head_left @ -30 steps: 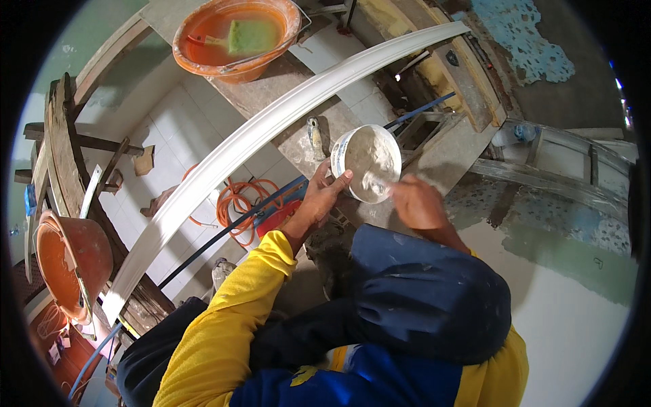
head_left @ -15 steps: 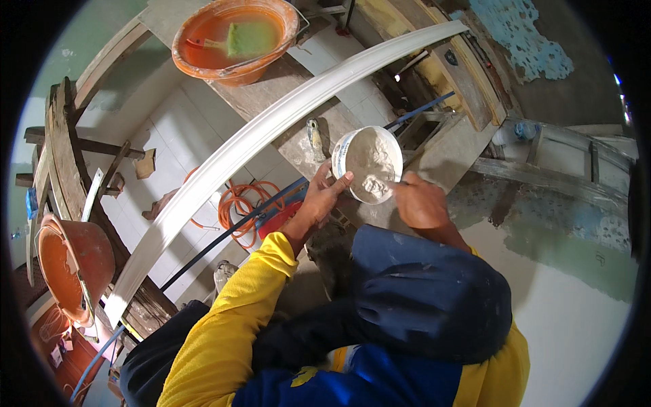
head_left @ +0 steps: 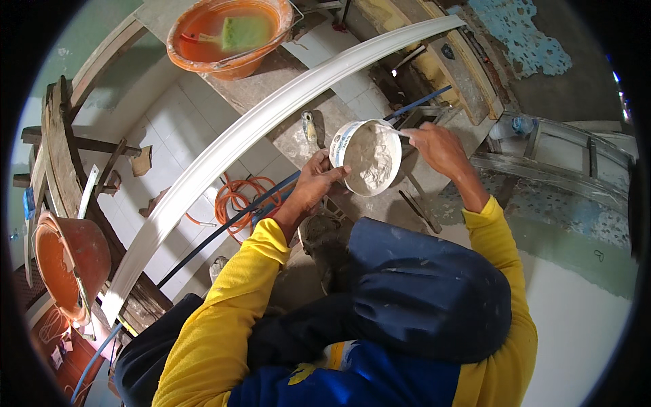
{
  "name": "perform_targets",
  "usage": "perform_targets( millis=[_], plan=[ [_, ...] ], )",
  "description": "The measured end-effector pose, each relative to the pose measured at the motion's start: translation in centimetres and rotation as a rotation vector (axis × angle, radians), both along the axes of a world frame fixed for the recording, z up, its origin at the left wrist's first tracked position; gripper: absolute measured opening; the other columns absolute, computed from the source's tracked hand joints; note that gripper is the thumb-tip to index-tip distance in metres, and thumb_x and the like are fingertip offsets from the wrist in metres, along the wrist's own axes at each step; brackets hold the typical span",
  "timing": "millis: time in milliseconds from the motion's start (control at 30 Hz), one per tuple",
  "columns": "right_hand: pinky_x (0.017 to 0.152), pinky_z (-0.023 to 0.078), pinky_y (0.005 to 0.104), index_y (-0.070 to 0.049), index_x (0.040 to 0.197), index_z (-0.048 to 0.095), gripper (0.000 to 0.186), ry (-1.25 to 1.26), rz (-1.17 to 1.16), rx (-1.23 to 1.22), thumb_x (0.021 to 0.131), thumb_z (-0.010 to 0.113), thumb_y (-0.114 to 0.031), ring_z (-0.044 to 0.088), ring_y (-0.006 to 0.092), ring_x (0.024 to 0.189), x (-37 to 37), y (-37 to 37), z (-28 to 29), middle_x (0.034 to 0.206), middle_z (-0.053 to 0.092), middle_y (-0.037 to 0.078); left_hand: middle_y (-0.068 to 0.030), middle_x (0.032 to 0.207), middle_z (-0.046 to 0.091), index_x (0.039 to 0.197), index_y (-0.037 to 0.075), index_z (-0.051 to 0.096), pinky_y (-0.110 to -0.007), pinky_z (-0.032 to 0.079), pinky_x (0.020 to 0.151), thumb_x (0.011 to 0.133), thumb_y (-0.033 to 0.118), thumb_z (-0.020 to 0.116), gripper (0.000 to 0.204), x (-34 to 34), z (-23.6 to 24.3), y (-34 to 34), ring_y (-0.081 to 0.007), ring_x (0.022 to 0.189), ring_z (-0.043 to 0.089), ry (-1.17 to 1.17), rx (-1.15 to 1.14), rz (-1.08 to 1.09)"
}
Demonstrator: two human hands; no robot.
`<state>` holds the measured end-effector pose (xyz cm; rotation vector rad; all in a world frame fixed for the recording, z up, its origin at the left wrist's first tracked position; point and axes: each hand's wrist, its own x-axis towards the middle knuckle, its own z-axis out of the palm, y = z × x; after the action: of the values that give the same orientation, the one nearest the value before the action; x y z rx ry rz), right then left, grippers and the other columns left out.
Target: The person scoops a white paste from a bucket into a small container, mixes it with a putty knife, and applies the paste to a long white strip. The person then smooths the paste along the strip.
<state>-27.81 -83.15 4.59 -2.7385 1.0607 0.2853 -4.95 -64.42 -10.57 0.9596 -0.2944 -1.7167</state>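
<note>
A white plastic tub (head_left: 343, 141) holds wet, whitish plaster (head_left: 374, 163), smeared up its inner side. My left hand (head_left: 316, 184) grips the tub's left wall, thumb over the rim and fingers around the outside. On the other side, my right hand (head_left: 439, 150) is closed around a thin pale stirring tool (head_left: 405, 133), whose end reaches the tub's upper right rim. Its exact kind is not clear. Just beyond the tub, a dirty-handled hand tool (head_left: 310, 129) lies on the plank.
A long, curved white moulding (head_left: 254, 132) crosses in front of me. An orange basin (head_left: 230, 66) with murky water and a green sponge (head_left: 245, 33) stands on the plank (head_left: 278, 85). At left hangs an orange bucket (head_left: 95, 247). A coiled orange hose (head_left: 234, 197) lies on the tiles.
My right hand has moved up and away from the tub's lower right side to its upper right rim, bringing the tool along. The plaster lies spread differently. My left hand keeps its hold.
</note>
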Motion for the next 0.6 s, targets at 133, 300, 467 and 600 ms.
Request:
perform_targets(
  millis=[133, 300, 467, 600],
  plan=[
    [0.071, 0.055, 0.0464, -0.011, 0.122, 0.077, 0.025, 0.045, -0.177, 0.275, 0.104, 0.063, -0.020, 0.072, 0.0369, 0.080, -3.7, 4.2, -2.8, 0.089, 0.075, 0.016, -0.0084, 0.129, 0.069, 0.141, 0.005, 0.052, -0.044, 0.068, 0.088, 0.100, 0.012, 0.075, 0.047, -0.7, -0.1, 1.1, -0.0229, 0.116, 0.070, 0.047, 0.043, 0.092],
    [0.075, 0.055, 0.0418, -0.002, 0.123, 0.075, 0.028, -0.097, -0.527, 0.709, 0.105, 0.061, -0.020, 0.073, 0.0253, 0.079, -2.1, 10.1, -3.0, 0.090, 0.076, 0.017, -0.0103, 0.139, 0.063, 0.147, 0.005, 0.040, -0.048, 0.066, 0.092, 0.103, 0.012, 0.072, 0.055, -2.4, -1.3, 2.8, -0.0263, 0.125, 0.066, 0.068, 0.036, 0.180],
    [0.078, 0.054, 0.0407, -0.001, 0.124, 0.074, 0.029, -0.383, -0.529, 0.504, 0.106, 0.061, -0.021, 0.073, 0.0271, 0.080, 1.9, 9.7, -0.6, 0.093, 0.077, 0.019, -0.0117, 0.147, 0.056, 0.148, 0.009, 0.035, -0.051, 0.066, 0.092, 0.102, 0.012, 0.073, 0.060, -1.7, -0.7, 3.0, -0.0279, 0.128, 0.064, 0.049, 0.061, 0.113],
    [0.084, 0.058, 0.0477, -0.013, 0.126, 0.077, 0.029, -0.065, -0.174, -0.047, 0.101, 0.062, -0.015, 0.073, 0.0374, 0.097, 2.7, 11.5, -1.4, 0.107, 0.071, 0.014, -0.0119, 0.147, 0.055, 0.147, 0.014, 0.036, -0.051, 0.066, 0.092, 0.100, 0.015, 0.077, 0.063, -0.6, 0.0, 2.6, -0.0294, 0.128, 0.064, 0.051, 0.085, 0.044]
  ],
)
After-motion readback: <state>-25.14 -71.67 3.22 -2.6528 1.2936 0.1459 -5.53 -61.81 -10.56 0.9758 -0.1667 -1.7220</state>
